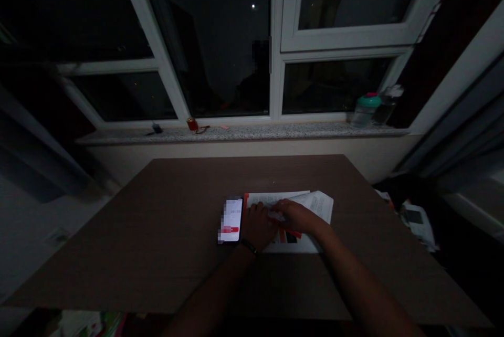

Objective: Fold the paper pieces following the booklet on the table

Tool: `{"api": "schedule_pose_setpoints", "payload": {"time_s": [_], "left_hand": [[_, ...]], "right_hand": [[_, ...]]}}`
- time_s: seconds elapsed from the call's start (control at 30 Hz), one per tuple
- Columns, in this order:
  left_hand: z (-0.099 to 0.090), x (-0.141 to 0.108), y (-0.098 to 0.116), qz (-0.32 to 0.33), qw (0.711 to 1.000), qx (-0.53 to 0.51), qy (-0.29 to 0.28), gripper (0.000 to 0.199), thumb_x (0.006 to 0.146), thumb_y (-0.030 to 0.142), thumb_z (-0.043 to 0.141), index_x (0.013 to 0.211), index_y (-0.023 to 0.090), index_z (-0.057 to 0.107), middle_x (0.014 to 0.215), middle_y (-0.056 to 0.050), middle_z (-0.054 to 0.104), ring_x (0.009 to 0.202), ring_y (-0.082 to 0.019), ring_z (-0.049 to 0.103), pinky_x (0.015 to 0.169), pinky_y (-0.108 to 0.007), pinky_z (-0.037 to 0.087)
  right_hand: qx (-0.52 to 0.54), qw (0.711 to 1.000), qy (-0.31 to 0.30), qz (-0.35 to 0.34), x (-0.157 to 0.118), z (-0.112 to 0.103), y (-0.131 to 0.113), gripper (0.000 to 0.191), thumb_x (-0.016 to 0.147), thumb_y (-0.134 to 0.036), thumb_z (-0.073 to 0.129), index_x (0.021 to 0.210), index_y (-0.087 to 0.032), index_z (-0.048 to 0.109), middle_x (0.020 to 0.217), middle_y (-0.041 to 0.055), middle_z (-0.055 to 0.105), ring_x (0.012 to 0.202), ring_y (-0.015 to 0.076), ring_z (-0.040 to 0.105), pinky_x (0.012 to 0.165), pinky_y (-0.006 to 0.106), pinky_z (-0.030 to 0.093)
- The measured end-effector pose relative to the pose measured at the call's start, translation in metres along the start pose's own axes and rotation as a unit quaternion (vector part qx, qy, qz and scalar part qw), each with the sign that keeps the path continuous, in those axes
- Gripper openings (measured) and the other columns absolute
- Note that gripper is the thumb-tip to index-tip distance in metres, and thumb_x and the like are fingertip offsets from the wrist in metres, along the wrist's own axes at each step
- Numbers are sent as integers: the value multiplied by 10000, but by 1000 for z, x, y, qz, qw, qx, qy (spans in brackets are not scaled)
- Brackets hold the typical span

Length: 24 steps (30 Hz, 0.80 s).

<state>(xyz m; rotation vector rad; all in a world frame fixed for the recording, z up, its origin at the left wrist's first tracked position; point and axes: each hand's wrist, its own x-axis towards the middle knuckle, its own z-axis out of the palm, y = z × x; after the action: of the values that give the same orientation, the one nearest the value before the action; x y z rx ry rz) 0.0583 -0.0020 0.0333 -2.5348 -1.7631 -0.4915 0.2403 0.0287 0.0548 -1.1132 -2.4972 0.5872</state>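
Note:
A printed booklet or stack of sheets (315,245) lies on the brown table, with red-orange strips and its upper right corner lifted and creased. My left hand (258,225), a dark band at its wrist, lies flat over the left part of the pages, fingers stretched forward. Beside it, my right hand (296,215) is bent over the middle of the sheets with its fingers curled together. A pale, crumpled-looking bit and a red edge show by its fingertips, too dim to name. Just left of my left hand lies a phone (233,221) with a lit screen, partly blurred out.
The brown table (157,253) reaches to the wall below the window. On the stone sill (252,133) stand a small red jar (192,124), a small dark bottle (156,128) and a teal-lidded container (365,111). Right of the table is a white device (418,220). The room is dim.

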Motion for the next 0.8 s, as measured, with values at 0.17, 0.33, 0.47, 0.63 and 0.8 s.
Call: {"api": "schedule_pose_setpoints", "payload": {"time_s": [0.17,0.33,0.47,0.63,0.8], "left_hand": [[2,0,-1,-6,1000,-27,-1,345,816,430,610,1045,173,588,1143,-105,552,1073,-296,474,921,-443,381],[1,-1,1,-7,999,-43,-7,352,802,434,620,1041,178,586,1145,-100,550,1083,-297,476,940,-440,381],[2,-2,6,-19,999,-35,-9,430,789,474,621,1092,173,570,1200,-113,529,1125,-323,458,957,-463,365],[7,-2,8,-16,1000,-17,-2,491,791,505,608,1116,141,555,1203,-134,519,1130,-337,446,978,-483,337],[9,-2,7,-8,1000,-8,-8,512,805,532,590,1129,139,549,1190,-139,523,1125,-340,443,974,-486,342]], "right_hand": [[5,1000,-25,-3,7,-1,-2,429,802,-207,636,1230,-231,614,1155,84,660,1044,221,598,904,309,443],[7,999,-29,13,4,0,4,448,746,-116,615,1183,-212,640,1127,76,671,1023,219,606,889,298,450],[12,999,-34,18,-5,-3,6,458,724,-99,625,1166,-220,642,1101,62,669,1000,206,600,880,289,453],[34,999,-34,4,-18,-12,1,442,740,-161,668,1175,-233,633,1103,62,651,1011,206,587,887,297,457],[44,998,-40,1,-27,-18,1,451,729,-159,672,1174,-221,636,1089,72,648,989,215,595,862,305,468]]}}
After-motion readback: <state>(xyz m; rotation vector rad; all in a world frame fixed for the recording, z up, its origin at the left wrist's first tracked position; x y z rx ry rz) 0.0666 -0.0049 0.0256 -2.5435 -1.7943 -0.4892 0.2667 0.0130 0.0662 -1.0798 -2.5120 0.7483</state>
